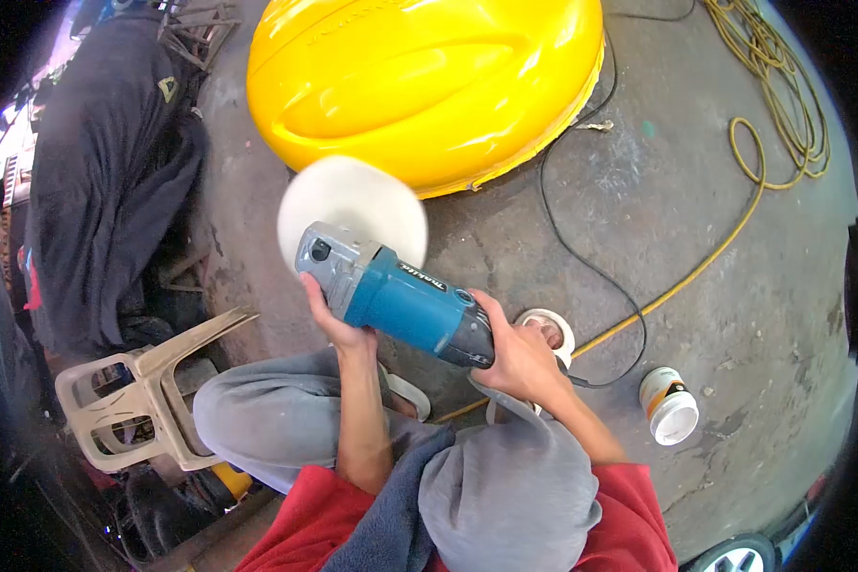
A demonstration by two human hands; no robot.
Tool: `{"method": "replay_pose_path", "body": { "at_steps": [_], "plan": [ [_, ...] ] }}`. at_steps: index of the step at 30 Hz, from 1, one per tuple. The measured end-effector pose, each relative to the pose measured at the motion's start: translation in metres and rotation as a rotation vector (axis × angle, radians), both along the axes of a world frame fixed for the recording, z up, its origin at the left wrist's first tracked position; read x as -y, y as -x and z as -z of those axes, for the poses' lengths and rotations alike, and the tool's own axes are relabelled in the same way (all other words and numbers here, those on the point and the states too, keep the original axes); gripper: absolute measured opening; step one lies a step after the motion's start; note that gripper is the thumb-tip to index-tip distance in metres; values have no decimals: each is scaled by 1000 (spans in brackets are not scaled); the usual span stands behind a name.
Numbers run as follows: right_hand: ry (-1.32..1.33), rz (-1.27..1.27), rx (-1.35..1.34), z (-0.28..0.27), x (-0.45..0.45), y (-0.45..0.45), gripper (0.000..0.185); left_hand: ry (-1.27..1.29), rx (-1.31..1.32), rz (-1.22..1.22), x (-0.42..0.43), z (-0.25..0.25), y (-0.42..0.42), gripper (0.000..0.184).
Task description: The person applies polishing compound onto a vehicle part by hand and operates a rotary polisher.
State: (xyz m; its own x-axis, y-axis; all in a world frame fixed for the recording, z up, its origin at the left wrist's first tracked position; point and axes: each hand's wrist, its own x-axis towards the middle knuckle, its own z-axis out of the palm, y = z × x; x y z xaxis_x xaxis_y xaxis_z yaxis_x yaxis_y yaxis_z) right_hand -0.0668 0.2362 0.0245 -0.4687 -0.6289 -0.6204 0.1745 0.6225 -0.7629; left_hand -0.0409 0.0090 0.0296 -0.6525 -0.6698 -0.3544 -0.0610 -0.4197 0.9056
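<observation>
A teal and grey Makita polisher (405, 298) lies across both of my hands, its head pointing up and left. My left hand (336, 319) is wrapped around the grey metal gear housing near the head. At the rear, my right hand (520, 351) grips the black handle end. The round white polishing pad (353, 205) is smeared, as if spinning. Its upper edge overlaps the near edge of a large glossy yellow molded shell (429, 86); whether they touch I cannot tell. A black power cord (596, 272) trails from the polisher's rear across the floor.
A white tub (670, 408) with an orange label stands right of my knee. A yellow hose (701, 267) runs to coils at upper right. At left are a beige plastic chair (143, 405) and a dark draped cloth (114, 181). A car wheel (739, 556) shows at lower right.
</observation>
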Motion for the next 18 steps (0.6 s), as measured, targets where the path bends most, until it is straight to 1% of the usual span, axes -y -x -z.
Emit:
{"method": "replay_pose_path", "body": {
  "at_steps": [1, 3, 4, 6, 8, 9, 10, 11, 12, 14, 15, 16, 18],
  "plan": [
    [-2, -1, 0, 0, -6, -3, 93, 9, -8, 9, -1, -2, 1, 66],
    [18, 124, -315, 1, -29, -15, 91, -18, 17, 34, -19, -7, 12, 66],
    [13, 124, -312, -5, -43, -17, 91, -45, 43, 60, -34, -9, 20, 67],
    [42, 373, -89, -31, -77, -13, 93, -107, 63, 115, -71, -14, 43, 62],
    [16, 472, -164, -45, -110, -16, 96, 57, 79, 303, -108, -19, 69, 56],
    [13, 464, -169, -49, -121, -17, 96, 137, 81, 383, -121, -22, 81, 55],
    [-35, 560, -132, -52, -130, -17, 95, 220, 79, 457, -134, -25, 93, 57],
    [-85, 656, -94, -55, -133, -17, 95, 182, 238, 552, -139, -34, 100, 58],
    [-89, 648, -99, -58, -132, -16, 95, 143, 257, 558, -140, -31, 103, 58],
    [-31, 713, -69, -62, -129, -15, 94, 99, 278, 561, -136, -30, 104, 59],
    [-34, 709, -65, -64, -125, -14, 94, 164, 199, 485, -130, -33, 99, 60],
    [-26, 599, -102, -67, -118, -12, 94, 230, 123, 410, -121, -37, 93, 61],
    [-17, 414, -148, -70, -100, -6, 93, 1, 76, 248, -94, -36, 77, 59]
  ]
}}
